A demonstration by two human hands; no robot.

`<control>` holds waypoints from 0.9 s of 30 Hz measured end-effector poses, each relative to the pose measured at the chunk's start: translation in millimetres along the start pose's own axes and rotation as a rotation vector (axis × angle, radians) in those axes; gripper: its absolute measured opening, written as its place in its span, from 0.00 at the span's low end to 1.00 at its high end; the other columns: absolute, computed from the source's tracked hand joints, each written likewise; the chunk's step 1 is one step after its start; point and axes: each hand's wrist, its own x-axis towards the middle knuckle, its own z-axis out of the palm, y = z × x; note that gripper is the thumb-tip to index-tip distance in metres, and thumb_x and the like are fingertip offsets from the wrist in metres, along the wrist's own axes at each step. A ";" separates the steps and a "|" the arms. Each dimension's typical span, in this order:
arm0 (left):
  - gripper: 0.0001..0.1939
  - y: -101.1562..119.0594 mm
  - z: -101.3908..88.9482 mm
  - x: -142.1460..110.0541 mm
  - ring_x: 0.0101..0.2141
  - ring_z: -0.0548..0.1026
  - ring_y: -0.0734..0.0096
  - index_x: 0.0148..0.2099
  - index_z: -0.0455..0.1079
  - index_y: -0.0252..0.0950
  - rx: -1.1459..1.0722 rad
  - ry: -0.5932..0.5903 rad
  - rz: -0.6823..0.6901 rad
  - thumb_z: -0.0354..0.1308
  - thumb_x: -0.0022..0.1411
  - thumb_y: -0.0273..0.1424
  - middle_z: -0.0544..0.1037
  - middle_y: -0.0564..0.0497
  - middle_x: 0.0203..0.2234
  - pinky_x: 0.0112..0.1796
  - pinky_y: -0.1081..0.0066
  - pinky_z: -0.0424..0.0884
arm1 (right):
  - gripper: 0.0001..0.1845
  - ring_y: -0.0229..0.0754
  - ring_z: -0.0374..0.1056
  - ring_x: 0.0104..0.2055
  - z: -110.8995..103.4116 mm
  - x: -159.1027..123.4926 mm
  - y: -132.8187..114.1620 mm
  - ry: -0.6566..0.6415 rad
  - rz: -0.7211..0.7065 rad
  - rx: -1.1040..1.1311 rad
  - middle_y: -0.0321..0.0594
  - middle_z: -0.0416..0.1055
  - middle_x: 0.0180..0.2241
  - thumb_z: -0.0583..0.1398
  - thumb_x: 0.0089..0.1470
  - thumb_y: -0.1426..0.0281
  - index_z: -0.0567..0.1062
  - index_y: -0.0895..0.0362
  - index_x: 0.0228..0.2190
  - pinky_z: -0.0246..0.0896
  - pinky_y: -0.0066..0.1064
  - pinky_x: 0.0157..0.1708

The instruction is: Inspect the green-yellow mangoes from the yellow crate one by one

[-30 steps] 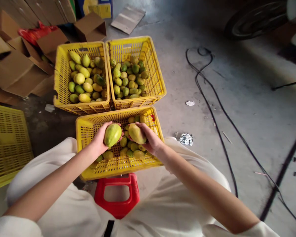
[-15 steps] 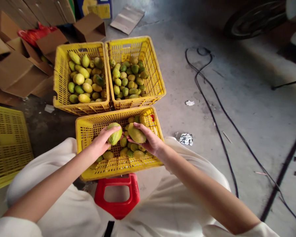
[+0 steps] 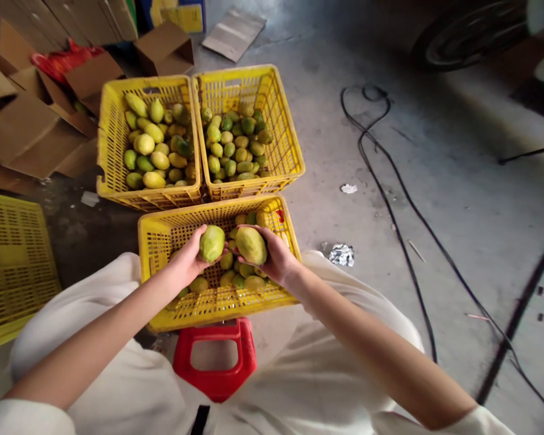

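Over the near yellow crate point(image 3: 217, 311), my left hand point(image 3: 189, 257) cradles a green papaya point(image 3: 211, 243), its thumb along the left side. Close beside it, my right hand point(image 3: 278, 257) is closed round a yellower papaya point(image 3: 251, 246), with fingers under it and the thumb at the upper right edge. A narrow gap separates the two fruits. More papayas point(image 3: 255, 284) lie in the crate below, partly hidden by my hands.
Behind stand a left yellow crate point(image 3: 107, 139) and a right yellow crate point(image 3: 290, 142), both holding papayas. Cardboard boxes point(image 3: 31, 136) crowd the far left. A red plastic handle point(image 3: 215, 379) is between my legs. Black cable point(image 3: 383, 196) and crumpled foil point(image 3: 342, 255) lie on the floor at right.
Both papayas have turned in my hands. My thumbs have shifted off their tops toward the outer sides, exposing more of each fruit. The crates have stayed in place.
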 end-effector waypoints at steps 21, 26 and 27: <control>0.12 -9.3 -9.0 6.7 0.26 0.83 0.66 0.35 0.76 0.38 0.078 -0.119 0.186 0.71 0.61 0.17 0.84 0.52 0.26 0.31 0.71 0.80 | 0.08 0.48 0.81 0.37 -13.1 11.5 3.5 -0.078 -0.061 0.107 0.40 0.82 0.33 0.62 0.59 0.68 0.80 0.51 0.39 0.81 0.36 0.37; 0.11 -8.7 -9.8 3.4 0.24 0.81 0.69 0.32 0.78 0.38 0.078 -0.116 0.216 0.69 0.61 0.17 0.84 0.51 0.26 0.27 0.75 0.75 | 0.06 0.43 0.80 0.35 -5.6 3.1 -0.1 -0.058 -0.036 0.177 0.40 0.80 0.34 0.61 0.66 0.67 0.79 0.52 0.39 0.79 0.28 0.32; 0.11 -8.4 -9.4 2.9 0.24 0.81 0.69 0.32 0.79 0.38 0.082 -0.119 0.221 0.69 0.60 0.17 0.84 0.52 0.25 0.26 0.76 0.74 | 0.04 0.42 0.80 0.35 -3.8 1.7 -0.5 -0.039 -0.046 0.188 0.38 0.80 0.34 0.62 0.67 0.67 0.78 0.52 0.40 0.80 0.27 0.32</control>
